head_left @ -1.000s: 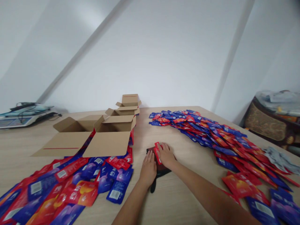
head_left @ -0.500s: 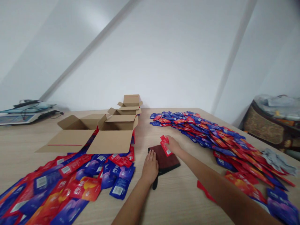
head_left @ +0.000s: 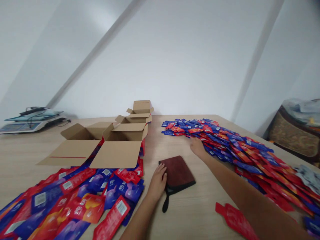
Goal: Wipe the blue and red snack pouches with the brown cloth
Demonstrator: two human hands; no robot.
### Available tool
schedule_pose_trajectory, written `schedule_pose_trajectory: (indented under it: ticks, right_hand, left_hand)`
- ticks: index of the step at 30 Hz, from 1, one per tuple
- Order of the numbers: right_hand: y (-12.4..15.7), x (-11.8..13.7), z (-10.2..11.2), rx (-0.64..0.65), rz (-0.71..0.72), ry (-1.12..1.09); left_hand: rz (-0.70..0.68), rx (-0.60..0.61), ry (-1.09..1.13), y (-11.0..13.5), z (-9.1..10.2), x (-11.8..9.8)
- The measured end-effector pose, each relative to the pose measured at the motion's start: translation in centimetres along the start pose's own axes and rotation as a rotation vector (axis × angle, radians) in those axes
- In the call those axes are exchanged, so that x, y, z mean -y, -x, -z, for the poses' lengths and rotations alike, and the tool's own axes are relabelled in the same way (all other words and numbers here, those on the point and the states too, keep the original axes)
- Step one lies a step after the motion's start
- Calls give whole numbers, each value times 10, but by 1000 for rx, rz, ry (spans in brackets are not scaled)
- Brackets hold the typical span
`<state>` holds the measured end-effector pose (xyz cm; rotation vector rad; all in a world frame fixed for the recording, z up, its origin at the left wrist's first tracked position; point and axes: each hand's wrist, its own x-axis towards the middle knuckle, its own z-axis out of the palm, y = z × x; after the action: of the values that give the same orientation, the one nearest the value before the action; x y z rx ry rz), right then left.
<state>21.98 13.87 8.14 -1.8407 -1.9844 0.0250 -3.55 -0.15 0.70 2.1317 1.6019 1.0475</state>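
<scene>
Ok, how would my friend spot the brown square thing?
On the pale table, look between the left packet pile and right packet pile. The brown square lies by the left hand. Unlike both piles, it's plain, with a black edge and strap.

The left hand (head_left: 158, 178) and the right hand (head_left: 197, 147) are both bare. The left hand is small and rounded across the back, with short, slender fingers; its nails are too small to make out. The right hand has a compact, softly blurred outline, and the separate fingers are hard to tell apart. Both wrists are bare and narrow. The left forearm (head_left: 142, 216) and the right forearm (head_left: 240, 195) are uncovered as far as they show, with smooth, even contours that broaden from the wrist. The right forearm looks longer and thicker near the lower edge, where shadow darkens it.
</scene>
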Motion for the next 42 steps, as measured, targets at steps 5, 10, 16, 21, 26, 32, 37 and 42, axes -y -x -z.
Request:
schedule_pose_trajectory:
  ticks: [5, 10, 16, 21, 26, 32, 37, 42]
  right_hand:
    - [-15, -58, 9, -33, -102, 329]
    - [-26, -69, 16, 52, -66, 375]
    - [-13, -23, 33, 80, 11, 327]
    - [73, 36, 16, 6, 438, 82]
    - [155, 63, -46, 145, 639, 5]
    - [119, 75, -61, 135, 581, 62]
    - [120, 92, -53, 166, 564, 213]
    - [169, 88, -47, 170, 564, 227]
  left_hand:
    - [244, -217, 250, -11, 26, 24]
    - [112, -168, 121, -5, 21, 6]
    - [-77, 60, -204, 4, -6, -19]
    - [-121, 111, -378, 5, -6, -18]
    - [-144, 109, -404, 6, -7, -18]
    - [-168, 100, -404, 6, -12, -15]
    - [-154, 102, -450, 5, -13, -16]
    - [-145, 105, -448, 4, -15, -13]
